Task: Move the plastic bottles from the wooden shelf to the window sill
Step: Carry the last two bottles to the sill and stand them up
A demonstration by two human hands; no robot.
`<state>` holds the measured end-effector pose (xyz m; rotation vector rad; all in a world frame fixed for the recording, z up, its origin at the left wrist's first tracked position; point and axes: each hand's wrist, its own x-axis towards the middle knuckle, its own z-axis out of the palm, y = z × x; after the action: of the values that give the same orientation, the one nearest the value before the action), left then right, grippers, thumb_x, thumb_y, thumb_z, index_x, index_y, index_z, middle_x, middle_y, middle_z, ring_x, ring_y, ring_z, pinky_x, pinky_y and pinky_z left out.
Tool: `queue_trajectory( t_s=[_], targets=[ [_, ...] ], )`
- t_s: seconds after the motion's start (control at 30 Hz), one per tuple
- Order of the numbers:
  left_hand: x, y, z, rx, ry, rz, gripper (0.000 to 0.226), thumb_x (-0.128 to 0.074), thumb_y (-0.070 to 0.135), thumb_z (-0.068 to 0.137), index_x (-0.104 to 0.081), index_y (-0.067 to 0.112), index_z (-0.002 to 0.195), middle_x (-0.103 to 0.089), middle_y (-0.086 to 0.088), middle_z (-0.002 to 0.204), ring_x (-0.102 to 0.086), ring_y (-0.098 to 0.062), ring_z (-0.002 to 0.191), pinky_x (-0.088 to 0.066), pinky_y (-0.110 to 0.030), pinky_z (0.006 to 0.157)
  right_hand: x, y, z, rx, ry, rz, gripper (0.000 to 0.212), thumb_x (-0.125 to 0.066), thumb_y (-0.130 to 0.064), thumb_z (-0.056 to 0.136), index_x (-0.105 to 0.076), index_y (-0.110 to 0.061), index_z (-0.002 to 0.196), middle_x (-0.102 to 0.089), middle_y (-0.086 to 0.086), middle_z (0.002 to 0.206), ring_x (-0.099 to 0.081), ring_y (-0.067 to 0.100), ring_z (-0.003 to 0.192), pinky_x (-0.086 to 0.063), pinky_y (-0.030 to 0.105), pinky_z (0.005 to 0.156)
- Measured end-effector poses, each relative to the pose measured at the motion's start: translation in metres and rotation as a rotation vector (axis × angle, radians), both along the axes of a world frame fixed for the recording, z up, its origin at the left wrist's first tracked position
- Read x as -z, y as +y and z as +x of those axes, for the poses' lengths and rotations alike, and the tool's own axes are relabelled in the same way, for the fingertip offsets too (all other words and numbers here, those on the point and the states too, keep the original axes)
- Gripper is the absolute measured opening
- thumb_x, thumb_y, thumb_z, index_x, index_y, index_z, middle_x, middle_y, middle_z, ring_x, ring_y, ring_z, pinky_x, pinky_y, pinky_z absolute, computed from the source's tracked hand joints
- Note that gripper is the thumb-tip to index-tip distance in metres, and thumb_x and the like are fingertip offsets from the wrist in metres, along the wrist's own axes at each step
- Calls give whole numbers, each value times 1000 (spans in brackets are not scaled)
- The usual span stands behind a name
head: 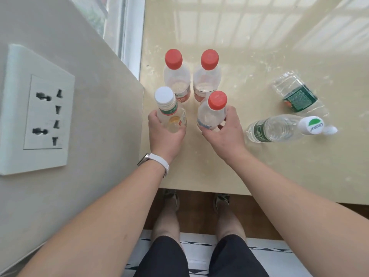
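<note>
On the glossy beige window sill (pixel 249 166) stand several clear plastic bottles. My left hand (pixel 164 134) grips a white-capped bottle (pixel 168 108) with a green neck band, upright near the sill's left edge. My right hand (pixel 223 130) grips a red-capped bottle (pixel 212 110) beside it. Behind them two more red-capped bottles (pixel 176 76) (pixel 207 76) stand upright side by side. To the right, a green-labelled bottle (pixel 279 127) with a white and green cap leans, and a crushed green-labelled bottle (pixel 295 94) lies on the sill. The wooden shelf is out of view.
A grey wall (pixel 89 116) with a white double socket (pixel 38 110) bounds the sill on the left. The window frame (pixel 131 33) runs along the far left. Below the sill's front edge are my legs, shoes and a patterned rug (pixel 279 254).
</note>
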<state>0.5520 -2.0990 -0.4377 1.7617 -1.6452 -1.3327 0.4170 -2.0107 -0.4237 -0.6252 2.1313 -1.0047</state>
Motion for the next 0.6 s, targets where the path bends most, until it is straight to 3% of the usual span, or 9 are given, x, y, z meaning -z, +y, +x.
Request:
queue_trajectory(
  t_s=[0.07,0.13,0.27,0.43,0.6],
  targets=[
    [6,-1,-1,-16,-13,-17,66,-86,24,71,-39,25,117,-57,3,116,-60,0,98,-49,-16,84,6,0,1,11,3,-4,51,-82,-30,75,-43,-33,108,-57,-9,112,-54,-2,95,-51,27,87],
    [12,-1,-3,-29,-13,-30,66,-85,24,70,-39,24,116,-58,0,118,-61,-12,103,-51,-25,88,10,-1,1,10,9,-11,50,-81,-30,76,-42,-35,108,-55,-13,108,-52,-10,93,-46,15,81],
    [18,5,-8,-73,-29,-18,69,-84,24,73,-40,15,124,-56,-1,120,-58,-15,107,-48,-24,88,15,-2,2,11,-3,-46,51,-81,-30,78,-42,-34,110,-53,-14,109,-47,-20,96,-40,5,78],
    [27,12,-12,-150,-2,-4,79,-85,37,65,-40,18,127,-56,2,123,-61,-18,111,-52,-41,97,17,-2,2,6,0,-58,53,-81,-31,77,-41,-31,110,-49,-22,102,-48,-16,94,-42,10,79],
    [31,15,-15,-157,-28,7,87,-88,40,62,-42,16,132,-55,0,124,-57,-20,113,-50,-43,98,17,0,3,-15,12,-60,54,-81,-34,76,-44,-27,115,-53,-11,110,-50,0,97,-45,20,84]
  ],
)
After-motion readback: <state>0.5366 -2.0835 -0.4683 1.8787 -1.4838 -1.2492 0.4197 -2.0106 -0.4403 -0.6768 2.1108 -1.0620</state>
